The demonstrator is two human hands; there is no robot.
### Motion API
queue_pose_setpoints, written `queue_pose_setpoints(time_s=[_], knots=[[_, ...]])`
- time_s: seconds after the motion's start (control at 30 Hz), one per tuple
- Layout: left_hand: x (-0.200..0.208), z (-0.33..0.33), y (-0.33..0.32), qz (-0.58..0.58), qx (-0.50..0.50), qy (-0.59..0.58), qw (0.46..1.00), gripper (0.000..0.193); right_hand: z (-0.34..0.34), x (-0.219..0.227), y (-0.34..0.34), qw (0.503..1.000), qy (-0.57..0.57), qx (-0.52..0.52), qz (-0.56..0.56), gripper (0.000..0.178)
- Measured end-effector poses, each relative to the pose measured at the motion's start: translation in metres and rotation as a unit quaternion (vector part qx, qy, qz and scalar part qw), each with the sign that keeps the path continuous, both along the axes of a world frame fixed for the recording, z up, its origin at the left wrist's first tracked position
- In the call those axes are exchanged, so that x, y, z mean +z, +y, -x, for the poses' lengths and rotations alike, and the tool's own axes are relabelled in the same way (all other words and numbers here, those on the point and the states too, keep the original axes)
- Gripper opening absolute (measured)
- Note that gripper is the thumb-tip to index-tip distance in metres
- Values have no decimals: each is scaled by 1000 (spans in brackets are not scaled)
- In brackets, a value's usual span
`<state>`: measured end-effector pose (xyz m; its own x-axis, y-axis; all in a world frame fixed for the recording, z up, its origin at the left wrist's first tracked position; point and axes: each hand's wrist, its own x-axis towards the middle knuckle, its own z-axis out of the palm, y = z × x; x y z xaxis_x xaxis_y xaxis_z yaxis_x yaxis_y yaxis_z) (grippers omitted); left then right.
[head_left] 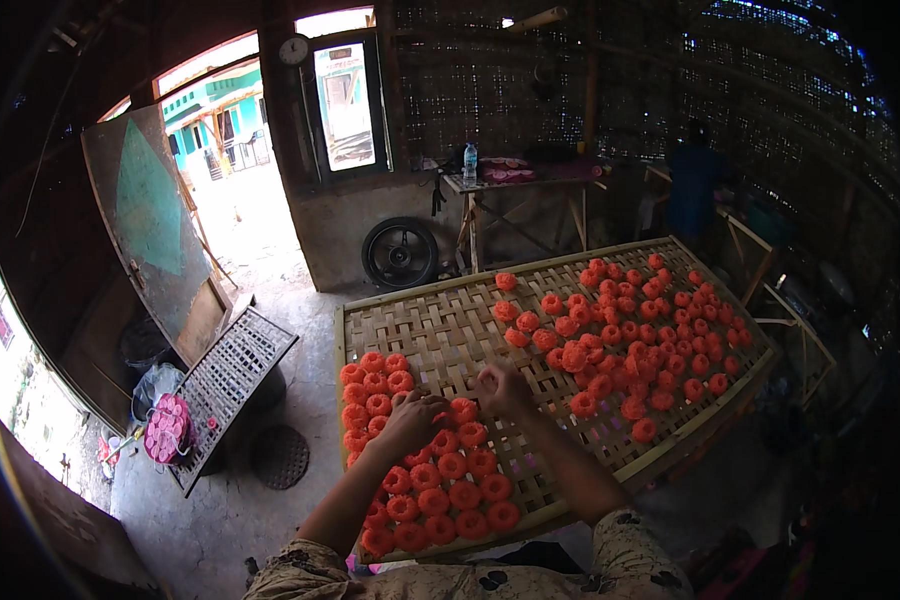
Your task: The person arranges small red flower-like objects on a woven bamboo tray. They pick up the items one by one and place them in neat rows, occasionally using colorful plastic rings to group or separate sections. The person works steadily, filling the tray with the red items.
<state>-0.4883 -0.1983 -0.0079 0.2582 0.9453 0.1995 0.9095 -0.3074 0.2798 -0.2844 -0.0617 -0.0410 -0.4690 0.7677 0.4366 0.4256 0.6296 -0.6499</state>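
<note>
A large woven bamboo tray (420, 325) stretches in front of me. On its left part, rough orange-red rings (465, 494) lie close together in rows. A looser heap of the same orange-red pieces (650, 365) covers the right part. My left hand (413, 424) is over the upper rows of rings, its fingers partly extended and pointing right, close to a ring at the edge of the rows. My right hand (503, 390) is just to the right, above bare weave, with its fingers curled together. Anything inside them is hidden.
A slatted bench (235, 375) with a pink bundle (168, 428) stands left, near an open door (145, 210). Behind the tray are a wheel (400, 252) and a small table (530, 185) with a bottle (470, 163). A person in blue (697, 180) is at the back right.
</note>
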Motion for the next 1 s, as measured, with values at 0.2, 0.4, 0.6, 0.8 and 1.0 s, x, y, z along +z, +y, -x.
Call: queue_pose_setpoints(time_s=[0.2,0.4,0.6,0.8,1.0], knots=[[25,3,-4,-15,69,-73,995,24,-16,-2,72,940,-178,-182,-226,37],[22,39,-12,-83,117,-84,986,23,13,10,75,989,-75,-104,-75,35],[11,49,0,-94,140,-69,983,22,72,-10,39,944,120,92,294,38],[-4,43,15,-57,156,-15,986,25,85,-6,15,946,24,111,303,36],[-12,42,21,-61,144,11,988,25,82,-2,18,984,-105,124,70,18]])
